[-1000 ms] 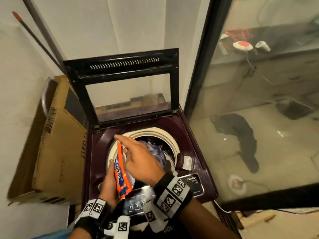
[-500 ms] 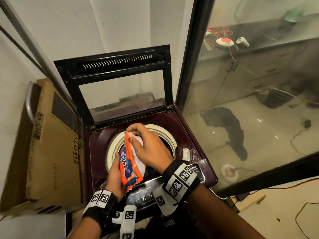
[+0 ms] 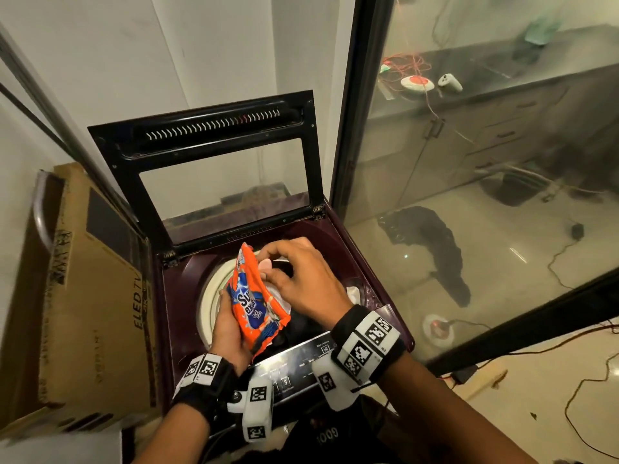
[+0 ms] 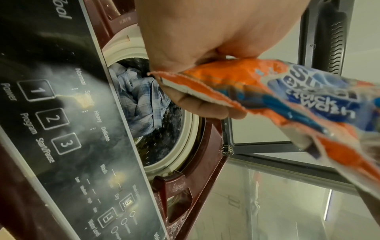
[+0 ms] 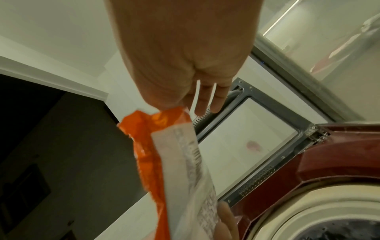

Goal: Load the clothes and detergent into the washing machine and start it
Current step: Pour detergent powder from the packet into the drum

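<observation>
An orange and blue detergent packet (image 3: 256, 296) is held over the open drum of the maroon top-loading washing machine (image 3: 338, 236). My left hand (image 3: 229, 326) grips the packet's lower half from below. My right hand (image 3: 301, 279) pinches its top edge between thumb and forefinger, with the other fingers straight. In the left wrist view the packet (image 4: 277, 91) juts out from the left hand (image 4: 205, 40), and a blue checked shirt (image 4: 141, 100) lies in the drum. In the right wrist view the right hand (image 5: 180, 65) meets the packet's crumpled top (image 5: 156, 123).
The machine's glass lid (image 3: 214, 155) stands upright behind the drum. The control panel (image 3: 301, 366) with buttons 1, 2, 3 (image 4: 49, 118) lies under my wrists. A cardboard TV box (image 3: 97, 296) leans on the left. A glass partition (image 3: 469, 195) closes off the right.
My right hand went from an extended forefinger over the packet to a pinch on its top edge. The packet has turned so its printed face shows.
</observation>
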`<state>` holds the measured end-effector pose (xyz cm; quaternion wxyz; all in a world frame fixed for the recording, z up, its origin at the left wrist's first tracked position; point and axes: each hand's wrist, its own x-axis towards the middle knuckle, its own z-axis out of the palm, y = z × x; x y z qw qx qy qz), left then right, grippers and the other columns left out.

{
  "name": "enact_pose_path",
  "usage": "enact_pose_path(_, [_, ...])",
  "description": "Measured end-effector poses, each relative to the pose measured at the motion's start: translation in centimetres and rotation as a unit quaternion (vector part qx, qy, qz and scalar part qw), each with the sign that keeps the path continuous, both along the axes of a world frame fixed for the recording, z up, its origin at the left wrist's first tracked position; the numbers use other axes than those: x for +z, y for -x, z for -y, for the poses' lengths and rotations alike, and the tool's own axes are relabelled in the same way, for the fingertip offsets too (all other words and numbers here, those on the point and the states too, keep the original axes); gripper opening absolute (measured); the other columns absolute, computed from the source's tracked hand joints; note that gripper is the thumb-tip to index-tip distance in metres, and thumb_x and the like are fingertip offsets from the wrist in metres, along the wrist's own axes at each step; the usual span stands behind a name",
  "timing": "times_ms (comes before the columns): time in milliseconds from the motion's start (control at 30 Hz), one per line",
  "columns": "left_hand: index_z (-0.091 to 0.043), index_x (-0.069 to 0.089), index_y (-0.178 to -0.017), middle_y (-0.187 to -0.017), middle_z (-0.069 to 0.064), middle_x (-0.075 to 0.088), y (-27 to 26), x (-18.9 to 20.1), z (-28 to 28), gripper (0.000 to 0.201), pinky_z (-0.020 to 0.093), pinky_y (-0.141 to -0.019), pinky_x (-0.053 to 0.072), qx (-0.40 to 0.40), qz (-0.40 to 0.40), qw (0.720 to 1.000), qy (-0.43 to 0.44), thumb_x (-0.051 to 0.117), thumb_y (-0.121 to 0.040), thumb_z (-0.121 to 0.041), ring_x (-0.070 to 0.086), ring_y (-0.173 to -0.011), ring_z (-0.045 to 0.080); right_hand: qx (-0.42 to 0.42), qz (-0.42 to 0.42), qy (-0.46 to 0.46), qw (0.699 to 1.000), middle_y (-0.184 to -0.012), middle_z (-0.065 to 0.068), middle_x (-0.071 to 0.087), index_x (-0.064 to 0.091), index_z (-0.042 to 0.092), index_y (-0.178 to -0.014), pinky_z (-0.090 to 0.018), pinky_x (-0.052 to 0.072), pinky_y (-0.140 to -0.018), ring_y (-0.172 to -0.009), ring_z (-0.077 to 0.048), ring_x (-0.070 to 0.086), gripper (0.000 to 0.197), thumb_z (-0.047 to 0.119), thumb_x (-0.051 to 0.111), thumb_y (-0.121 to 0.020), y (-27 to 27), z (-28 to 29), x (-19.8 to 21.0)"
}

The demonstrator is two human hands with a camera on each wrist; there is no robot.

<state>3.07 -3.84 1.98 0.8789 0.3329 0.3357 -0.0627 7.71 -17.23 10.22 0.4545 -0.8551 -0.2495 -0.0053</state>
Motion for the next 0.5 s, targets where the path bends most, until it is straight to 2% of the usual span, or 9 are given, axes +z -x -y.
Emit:
enact_pose_path(67, [-0.014, 0.079, -0.098, -0.099, 0.013, 0.076, -0.1, 0.0, 0.5, 0.068, 0.037, -0.061, 0.062, 0.002, 0.016, 1.000, 0.026, 0.030, -0.096, -0.063, 0.075, -0.078, 0.025, 0.021, 0.018, 0.042, 0.999, -0.107, 0.015, 0.066, 0.066, 0.030, -0.107, -0.035, 0.041, -0.095, -0.110, -0.010, 0.049, 0.018, 0.030, 0.071, -0.089, -0.1, 0.8, 0.1])
enact_pose_path(133, [-0.012, 0.071, -0.106, -0.100, 0.015, 0.076, 0.0, -0.2, 0.7, 0.066, 0.038, -0.062, 0.062, -0.002, 0.005, 0.999, 0.038, 0.031, -0.096, -0.064, 0.075, -0.080, 0.027, 0.019, 0.042, 0.072, 0.996, -0.113, 0.016, 0.062, 0.067, 0.030, -0.111, -0.037, 0.042, -0.094, -0.108, -0.010, 0.049, 0.026, 0.035, 0.074, -0.086, -0.2, 1.6, -0.2])
enact_pose_path(167, [-0.012, 0.072, -0.105, -0.098, 0.015, 0.076, -0.1, -0.4, 0.8, 0.067, 0.038, -0.060, 0.062, -0.001, 0.003, 0.999, 0.039, 0.031, -0.096, -0.064, 0.075, -0.079, 0.028, 0.015, 0.041, 0.074, 0.996, -0.116, 0.016, 0.058, 0.069, 0.029, -0.111, -0.037, 0.044, -0.093, -0.106, -0.011, 0.048, 0.027, 0.036, 0.075, -0.086, -0.2, 1.9, -0.3])
enact_pose_path(267, [-0.010, 0.079, -0.092, -0.092, 0.018, 0.076, -0.2, -0.3, 1.1, 0.073, 0.044, -0.058, 0.061, 0.000, 0.013, 0.997, 0.070, 0.032, -0.095, -0.066, 0.075, -0.075, 0.031, 0.020, 0.034, 0.076, 0.996, -0.126, 0.014, 0.046, 0.076, 0.028, -0.099, -0.037, 0.047, -0.093, -0.111, -0.011, 0.042, 0.016, 0.038, 0.071, -0.088, 0.4, 2.8, -0.2])
enact_pose_path(333, [-0.008, 0.075, -0.104, -0.090, 0.018, 0.075, -0.3, -0.3, 1.0, 0.073, 0.042, -0.058, 0.061, 0.017, 0.016, 0.995, 0.100, 0.035, -0.092, -0.068, 0.073, -0.071, 0.031, 0.050, 0.068, 0.103, 0.991, -0.132, 0.014, 0.043, 0.077, 0.030, -0.091, -0.037, 0.045, -0.095, -0.118, -0.014, 0.039, 0.012, 0.039, 0.070, -0.088, 1.2, 3.5, 0.3])
enact_pose_path(400, [-0.010, 0.069, -0.116, -0.096, 0.019, 0.073, -0.4, -0.4, 0.7, 0.078, 0.041, -0.061, 0.060, 0.014, 0.016, 0.993, 0.114, 0.035, -0.088, -0.074, 0.071, -0.074, 0.030, 0.091, 0.115, 0.125, 0.981, -0.132, 0.012, 0.043, 0.077, 0.035, -0.094, -0.035, 0.040, -0.094, -0.119, -0.016, 0.038, 0.009, 0.037, 0.073, -0.086, 2.2, 4.1, 1.0])
enact_pose_path(433, [-0.010, 0.072, -0.113, -0.099, 0.020, 0.073, -0.5, -0.4, 0.6, 0.080, 0.042, -0.061, 0.060, -0.002, 0.021, 0.993, 0.119, 0.034, -0.087, -0.076, 0.072, -0.076, 0.033, 0.114, 0.142, 0.137, 0.974, -0.130, 0.011, 0.044, 0.077, 0.037, -0.095, -0.034, 0.039, -0.092, -0.118, -0.017, 0.039, 0.011, 0.034, 0.074, -0.084, 2.6, 4.2, 1.4])
enact_pose_path(500, [-0.010, 0.081, -0.090, -0.095, 0.019, 0.075, -0.6, 0.4, 0.7, 0.081, 0.045, -0.058, 0.060, -0.038, 0.037, 0.992, 0.116, 0.031, -0.089, -0.075, 0.074, -0.076, 0.035, 0.156, 0.200, 0.178, 0.951, -0.129, 0.009, 0.046, 0.076, 0.037, -0.096, -0.033, 0.036, -0.092, -0.117, -0.018, 0.041, 0.017, 0.028, 0.069, -0.084, 3.0, 4.2, 2.1])
